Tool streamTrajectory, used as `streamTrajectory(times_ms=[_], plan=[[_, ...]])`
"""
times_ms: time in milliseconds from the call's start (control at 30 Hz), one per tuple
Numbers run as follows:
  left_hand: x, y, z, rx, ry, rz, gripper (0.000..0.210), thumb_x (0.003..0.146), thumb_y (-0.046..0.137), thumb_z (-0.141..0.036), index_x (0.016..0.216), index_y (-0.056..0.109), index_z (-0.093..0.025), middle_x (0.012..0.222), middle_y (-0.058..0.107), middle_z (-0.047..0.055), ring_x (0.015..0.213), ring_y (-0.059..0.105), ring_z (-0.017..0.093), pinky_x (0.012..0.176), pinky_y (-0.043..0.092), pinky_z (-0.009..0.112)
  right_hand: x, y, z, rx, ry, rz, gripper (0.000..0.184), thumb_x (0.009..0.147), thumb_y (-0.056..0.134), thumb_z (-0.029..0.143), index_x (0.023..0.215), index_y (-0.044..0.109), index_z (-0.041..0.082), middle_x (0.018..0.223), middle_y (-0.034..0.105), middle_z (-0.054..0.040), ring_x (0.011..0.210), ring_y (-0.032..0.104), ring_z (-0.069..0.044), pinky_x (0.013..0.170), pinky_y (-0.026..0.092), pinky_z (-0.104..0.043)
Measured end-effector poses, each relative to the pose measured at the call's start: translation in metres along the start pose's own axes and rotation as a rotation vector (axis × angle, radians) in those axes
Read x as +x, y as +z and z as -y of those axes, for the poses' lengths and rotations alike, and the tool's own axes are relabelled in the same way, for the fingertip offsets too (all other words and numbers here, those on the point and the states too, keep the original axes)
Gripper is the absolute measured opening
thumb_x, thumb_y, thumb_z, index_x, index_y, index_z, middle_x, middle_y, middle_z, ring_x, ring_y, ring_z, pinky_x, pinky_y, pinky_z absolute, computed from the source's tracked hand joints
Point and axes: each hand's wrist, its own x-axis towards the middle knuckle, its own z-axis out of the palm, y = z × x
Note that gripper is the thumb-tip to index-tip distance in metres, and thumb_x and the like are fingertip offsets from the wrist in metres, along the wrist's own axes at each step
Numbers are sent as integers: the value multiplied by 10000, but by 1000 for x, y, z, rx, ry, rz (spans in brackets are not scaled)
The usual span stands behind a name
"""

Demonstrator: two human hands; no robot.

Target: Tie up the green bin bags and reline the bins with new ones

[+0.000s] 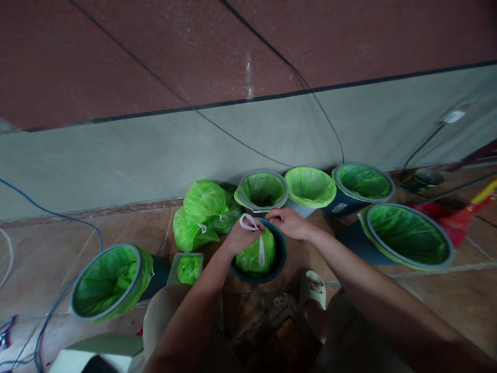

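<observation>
In front of me stands a dark teal bin [282,255] with a tied-looking, filled green garbage bag [248,259] inside it. My left hand [244,235] is closed on the bag's white drawstring [261,251], which loops up above the fingers and hangs down over the bag. At the bin's far right edge is my right hand [289,223], its fingers curled and close together; what they hold, if anything, is too small to make out. Just left of the bin, several full green bags [205,207] lie piled against the wall.
Lined bins stand around: one at the left [135,269], a grey-rimmed one [287,194], a white one [310,186], and two dark ones [339,199] [450,254] at right. A small clear container [174,267] holds green bags. Cables hang along the wall; a slipper [312,288] shows below.
</observation>
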Motion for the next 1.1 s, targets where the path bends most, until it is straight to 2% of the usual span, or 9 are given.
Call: streamTrajectory(times_ms=[133,233,433,533,600,767,833,967,1100], plan=[[-5,-5,-11,299,261,-4,123,740,545,-127,816,605,-203,719,623,-7,699,561,149,878,424,341,5,12,9,220,-88,76,160,793,476,177,745,628,155,758,637,-15,740,554,-141,724,441,-268],[-8,-2,-8,475,316,-97,117,782,525,-125,817,588,-218,711,610,-8,704,566,154,983,377,386,6,17,10,243,-31,77,126,748,497,139,737,621,151,690,592,5,665,493,-118,664,413,-249],[-13,8,4,474,356,-260,132,900,471,-193,891,599,-224,990,646,75,899,612,185,823,468,304,4,17,4,487,82,182,175,700,573,193,839,668,145,658,552,32,573,416,-78,545,329,-199],[-14,7,3,463,369,-301,134,918,468,-215,881,597,-214,933,642,73,895,613,186,815,473,304,3,18,4,533,127,176,172,725,593,230,837,687,139,669,575,23,558,419,-73,536,324,-200],[-13,6,1,488,369,-323,130,916,483,-226,851,594,-210,858,637,60,873,608,186,815,472,308,4,18,5,455,140,74,149,752,580,218,812,691,139,684,602,11,576,459,-84,569,359,-212],[-12,7,1,505,341,-318,124,879,514,-164,781,579,-204,771,636,24,782,603,155,763,470,275,9,15,7,-60,64,-227,150,789,547,159,799,696,146,797,656,-43,713,552,-136,708,408,-259],[-11,7,3,496,281,-315,108,874,525,-167,785,577,-200,762,640,15,748,603,143,719,465,252,11,16,6,-61,107,-213,179,808,511,159,783,689,147,814,664,-53,738,568,-147,714,414,-260],[-9,6,6,519,146,-289,105,899,517,-214,817,581,-200,776,655,12,733,617,135,681,454,230,9,15,2,194,297,-114,267,862,431,217,792,680,149,791,682,-48,704,586,-147,625,425,-238],[-9,4,4,683,43,-202,142,922,475,-194,867,606,-202,819,683,29,777,642,149,747,468,246,7,7,-2,-137,285,-19,262,858,496,276,762,697,137,794,695,-74,750,620,-180,638,422,-249]])
